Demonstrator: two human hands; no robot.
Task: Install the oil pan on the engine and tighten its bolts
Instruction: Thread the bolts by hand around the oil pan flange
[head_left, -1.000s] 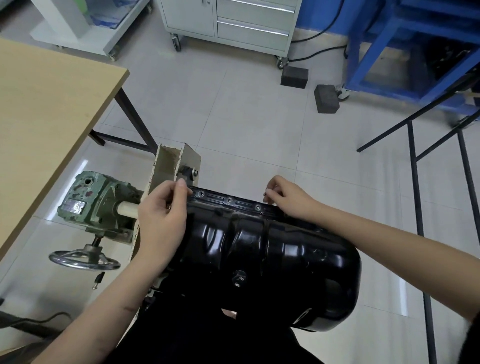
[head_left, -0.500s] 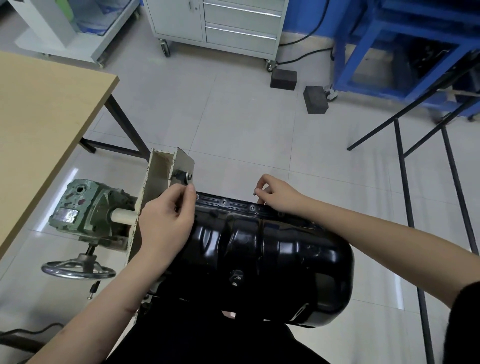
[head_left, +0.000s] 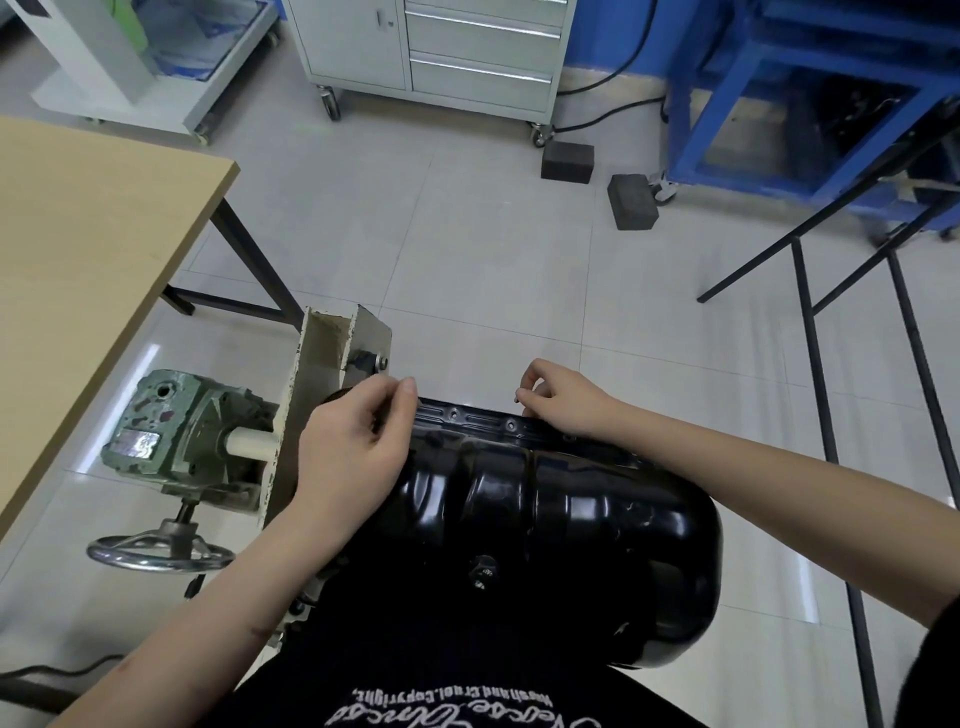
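Left hand (head_left: 358, 447) fingers curled at oil pan (head_left: 545, 519) flange end, grasp unclear; right hand (head_left: 566, 397) pinches small bolt (head_left: 518, 399) above flange.

We see the pan (head_left: 545, 519) right of the gearbox (head_left: 176, 431), with the handwheel (head_left: 156, 551) below it. The counter (head_left: 88, 270) lies left; the cabinet (head_left: 441, 52) stands behind.
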